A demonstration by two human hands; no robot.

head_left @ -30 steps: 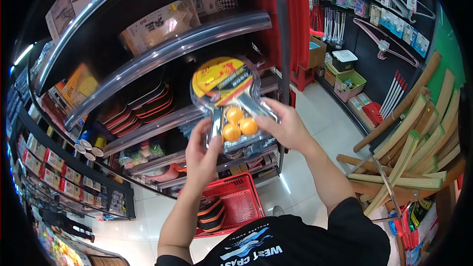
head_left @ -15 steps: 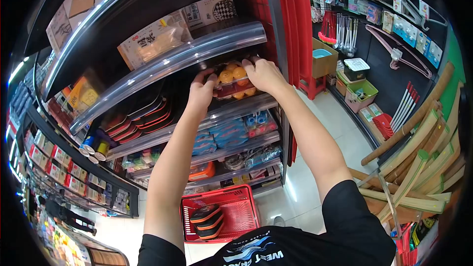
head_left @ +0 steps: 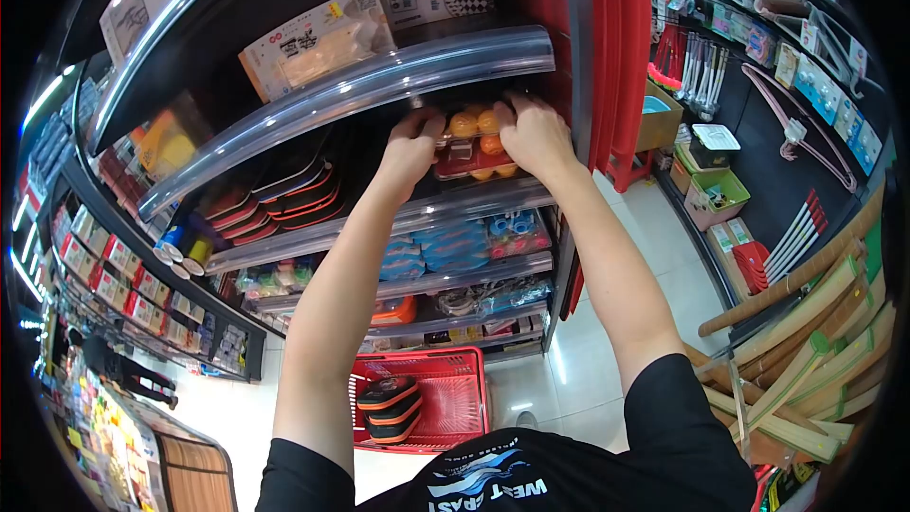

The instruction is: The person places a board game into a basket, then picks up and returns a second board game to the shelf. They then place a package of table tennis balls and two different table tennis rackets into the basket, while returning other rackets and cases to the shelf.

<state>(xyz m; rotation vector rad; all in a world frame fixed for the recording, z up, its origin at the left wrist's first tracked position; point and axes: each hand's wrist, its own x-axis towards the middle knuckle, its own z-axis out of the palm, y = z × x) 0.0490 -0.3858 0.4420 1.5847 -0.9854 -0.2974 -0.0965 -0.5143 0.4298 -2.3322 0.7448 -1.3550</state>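
Note:
My left hand (head_left: 409,154) curls its fingers around the left side of a clear pack of orange balls (head_left: 474,147). From the other side, my right hand (head_left: 536,137) grips the pack's right end. The pack has a dark red label on its front and sits at a shelf with a clear plastic front strip (head_left: 417,216). My fingertips behind the pack are partly hidden. To the left on this shelf lie stacked black cases with red and orange trim (head_left: 275,204).
Just above runs another clear shelf strip (head_left: 351,100) with boxed games behind it. A red basket (head_left: 455,398) holding black-and-orange cases (head_left: 389,408) stands on the floor below. Wooden pieces (head_left: 806,351) lean at the right. Another person (head_left: 123,365) is far left.
The view has shifted slightly, so shelf and hands appear further right. Both hands stay on the pack, which now sits more level with its red label facing me.

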